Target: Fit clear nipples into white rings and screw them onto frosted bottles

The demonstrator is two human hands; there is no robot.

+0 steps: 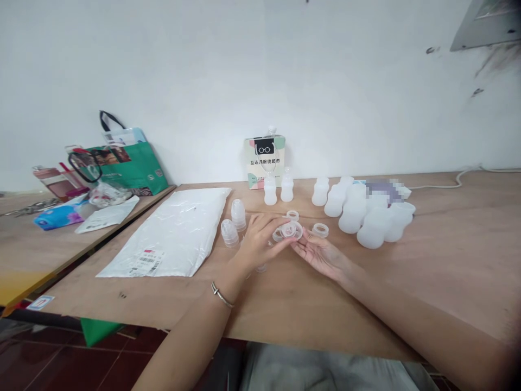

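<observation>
Plastic ring [298, 232] sits over the table [309, 320], gripped by the fingers of both the left hand [261, 236] and the right hand [321, 254], pinched at its edge from either side. Its smooth, thin rim could slip if one side presses harder. Just beyond, a loose ring [320, 234] lies close enough for stray fingers to nudge. Domed caps [238, 215] stand near the left hand, where a careless elbow or wrist could tip them; farther right, crowded bottles [373, 228] could topple into one another if bumped.

wooden table [456, 250] | white parcel [179, 225] | frosted bottles [352, 213] | clear caps [238, 214] | rings [321, 233]
</observation>
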